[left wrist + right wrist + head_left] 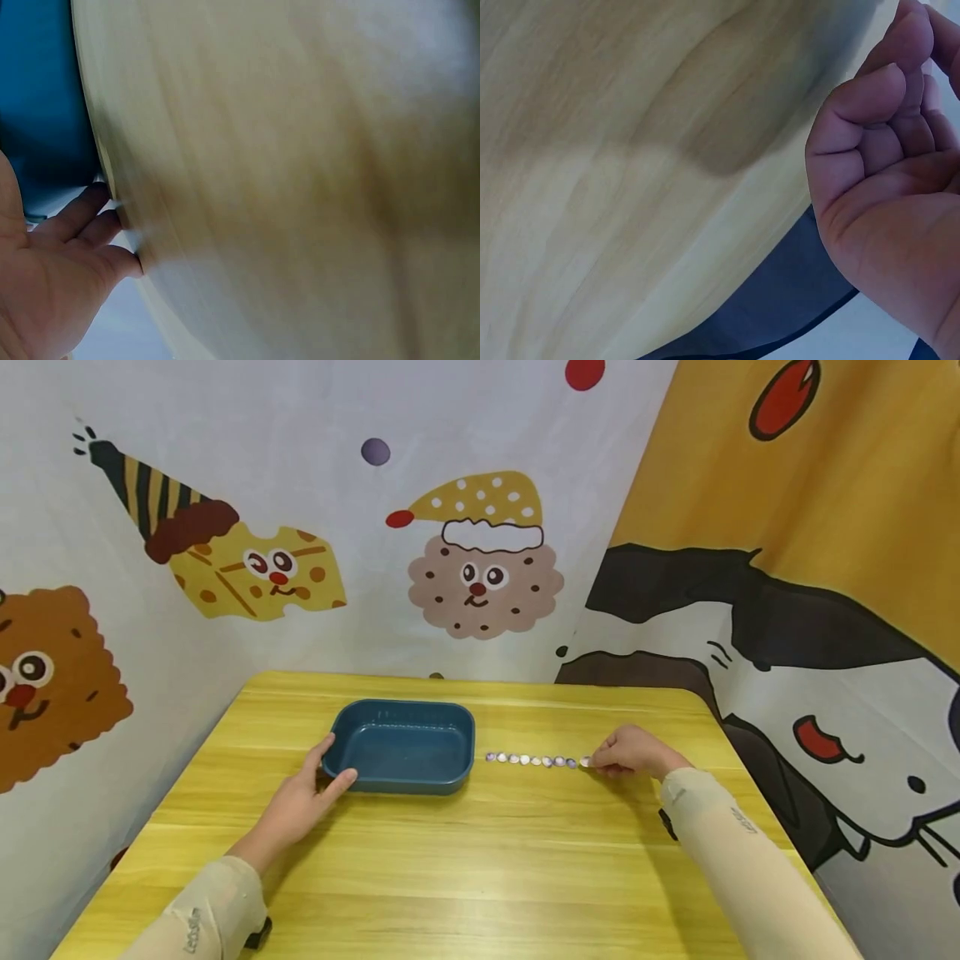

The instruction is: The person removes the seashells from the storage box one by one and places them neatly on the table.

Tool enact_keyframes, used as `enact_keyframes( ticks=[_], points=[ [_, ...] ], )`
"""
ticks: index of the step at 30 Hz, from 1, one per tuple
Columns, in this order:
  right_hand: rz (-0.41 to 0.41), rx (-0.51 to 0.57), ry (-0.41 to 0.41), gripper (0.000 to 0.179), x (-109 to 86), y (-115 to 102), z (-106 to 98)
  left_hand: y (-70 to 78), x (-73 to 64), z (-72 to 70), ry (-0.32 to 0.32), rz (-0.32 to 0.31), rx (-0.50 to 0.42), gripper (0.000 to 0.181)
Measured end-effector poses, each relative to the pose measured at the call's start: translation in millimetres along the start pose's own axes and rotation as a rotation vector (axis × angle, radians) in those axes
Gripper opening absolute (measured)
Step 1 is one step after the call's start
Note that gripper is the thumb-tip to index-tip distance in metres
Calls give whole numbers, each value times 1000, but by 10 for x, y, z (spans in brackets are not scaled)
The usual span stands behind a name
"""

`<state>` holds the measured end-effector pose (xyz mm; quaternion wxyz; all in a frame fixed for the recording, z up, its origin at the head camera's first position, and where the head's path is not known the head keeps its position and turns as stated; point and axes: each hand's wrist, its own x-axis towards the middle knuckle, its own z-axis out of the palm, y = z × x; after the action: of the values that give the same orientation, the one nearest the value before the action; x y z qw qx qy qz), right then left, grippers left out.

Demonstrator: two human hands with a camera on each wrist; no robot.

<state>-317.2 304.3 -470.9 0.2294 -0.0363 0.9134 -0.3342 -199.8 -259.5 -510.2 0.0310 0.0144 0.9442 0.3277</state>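
Note:
A dark blue rectangular tray [405, 787] stands on the table. My left hand [300, 793] rests at its front left corner, thumb near the front rim and forefinger along the left side. In the left wrist view, the fingers [94, 217] reach down beside the blue wall. To the right of the tray, several small round white-and-purple pieces [536, 761] lie in a straight row. At the row's right end, my right hand [630, 752] pinches a small whitish piece [585, 762] between thumb and forefinger, the other fingers curled. That piece is hidden in the right wrist view.
The yellow wood-grain table [465, 877] backs onto a cloth [300, 410] printed with cartoon figures, which also hangs along both sides. The table's rear edge runs just behind the tray.

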Motion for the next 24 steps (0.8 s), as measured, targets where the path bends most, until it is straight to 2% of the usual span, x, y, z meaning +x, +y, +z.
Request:
enact_keyframes(
  ticks=[5,12,24],
  points=[
    [-11,-39,-31,26,20,7,33,1,-15,7,7,12,-7,93],
    [9,-11,-47,25,12,42,45,24,-21,26,19,34,0,92],
    [21,22,-49,24,22,57,57,18,-25,26,20,37,-2,92]
  ],
)
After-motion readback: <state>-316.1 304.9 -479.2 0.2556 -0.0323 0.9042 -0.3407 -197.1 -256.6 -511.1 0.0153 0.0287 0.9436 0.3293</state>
